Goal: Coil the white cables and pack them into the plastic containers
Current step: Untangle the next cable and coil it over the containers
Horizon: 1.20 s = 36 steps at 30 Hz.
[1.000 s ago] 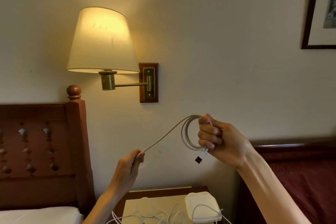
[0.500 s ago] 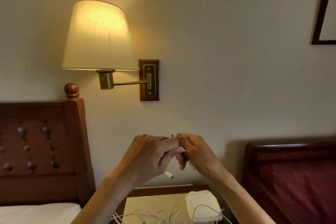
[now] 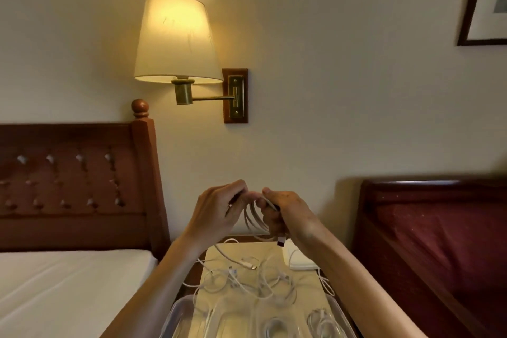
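The left hand (image 3: 216, 214) and right hand (image 3: 285, 214) meet above the worktop's (image 3: 310, 296) far edge, fingers curled round a coiled white cable (image 3: 253, 221) between them; loose cables (image 3: 247, 280) sprawl mid-worktop; plastic containers (image 3: 178, 315) sit at its near edge.

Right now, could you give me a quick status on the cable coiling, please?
Left hand and right hand both gripping coiled white cable. Loose cables tangled on nightstand. Plastic container below, unobstructed.

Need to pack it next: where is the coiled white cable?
Head view, centre: the coiled cable hangs between left hand and right hand, above the nightstand.
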Tool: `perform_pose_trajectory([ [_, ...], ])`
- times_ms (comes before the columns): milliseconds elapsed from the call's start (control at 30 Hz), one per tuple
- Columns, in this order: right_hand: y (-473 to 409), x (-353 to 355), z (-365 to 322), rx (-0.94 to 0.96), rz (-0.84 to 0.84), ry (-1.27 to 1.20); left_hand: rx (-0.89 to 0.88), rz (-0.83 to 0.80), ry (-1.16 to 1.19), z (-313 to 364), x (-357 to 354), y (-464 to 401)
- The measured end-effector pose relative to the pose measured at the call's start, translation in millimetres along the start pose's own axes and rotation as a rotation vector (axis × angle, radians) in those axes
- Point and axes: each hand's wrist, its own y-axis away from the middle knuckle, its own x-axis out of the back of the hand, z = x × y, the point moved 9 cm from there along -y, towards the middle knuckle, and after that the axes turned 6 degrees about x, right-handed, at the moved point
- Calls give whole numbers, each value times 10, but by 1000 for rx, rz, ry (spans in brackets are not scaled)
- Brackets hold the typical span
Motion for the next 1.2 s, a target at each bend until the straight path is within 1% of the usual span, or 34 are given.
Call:
perform_pose_trajectory([
  [233, 754, -288, 121, -60, -26, -211, 75, 9, 221, 322, 76, 694],
  [333, 999, -298, 67, -60, -30, -348, 150, 47, 324, 294, 121, 904],
  [433, 1191, -313, -25, -49, -54, -368, 208, 40, 362, 263, 86, 1086],
  [600, 1314, -262, -180, 19, -48, -467, 222, 88, 332, 148, 136, 1264],
  [833, 1381, -217, -163, 44, -12, -361, 251, 83, 279, 24, 107, 1478],
  [933, 1378, -188, -128, 22, 2, -386, 332, 9, 183, -50, 2, 1493],
  [1033, 1382, -216, -41, -16, 12, -416, 429, -133, 96, -72, -143, 1560],
  [1067, 1385, -235, -22, -25, 10, -446, 502, -151, 134, -107, -173, 1584],
  [1100, 1381, -255, -20, -28, 8, -474, 606, -130, 261, -149, -186, 1605],
  [1167, 1361, -300, -60, -17, 1, -505, 799, 1, 590, -173, -156, 1630],
  [1200, 1348, -318, -92, -6, -1, -514, 852, 62, 719, -130, -122, 1622],
])
